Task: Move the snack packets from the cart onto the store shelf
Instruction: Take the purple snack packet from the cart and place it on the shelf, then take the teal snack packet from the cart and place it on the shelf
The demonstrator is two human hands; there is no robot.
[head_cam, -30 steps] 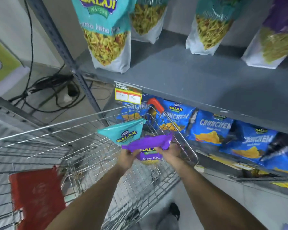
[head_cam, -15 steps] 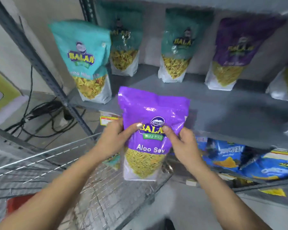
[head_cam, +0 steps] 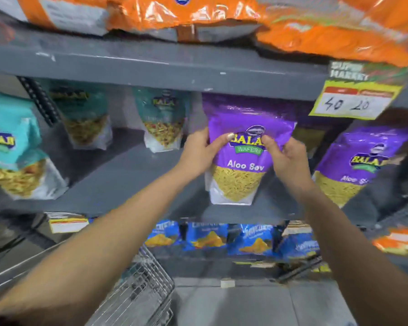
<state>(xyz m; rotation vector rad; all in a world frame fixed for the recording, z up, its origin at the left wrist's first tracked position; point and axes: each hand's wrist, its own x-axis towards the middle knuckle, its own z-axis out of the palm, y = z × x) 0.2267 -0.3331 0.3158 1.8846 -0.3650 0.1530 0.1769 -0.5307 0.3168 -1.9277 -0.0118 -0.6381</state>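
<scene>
A purple Aloo Sev packet [head_cam: 243, 165] stands upright on the grey middle shelf [head_cam: 118, 184], near its front edge. My left hand [head_cam: 199, 152] grips its left side and my right hand [head_cam: 284, 158] grips its right side, thumbs on the front. Another purple Aloo Sev packet [head_cam: 360, 165] leans on the same shelf to the right. The wire cart [head_cam: 139, 295] is at the lower left, below my left forearm; its inside is mostly hidden.
Teal packets [head_cam: 12, 147] stand on the middle shelf to the left, two more [head_cam: 163, 121] further back. Orange packets [head_cam: 198, 12] lie on the shelf above, with a yellow price tag [head_cam: 356, 100] hanging from its edge. Blue packets [head_cam: 207, 238] fill the shelf below.
Both hands lifted the purple packet out of the cart, carried it up and forward, and set it upright on the middle shelf. My view tilted upward.
</scene>
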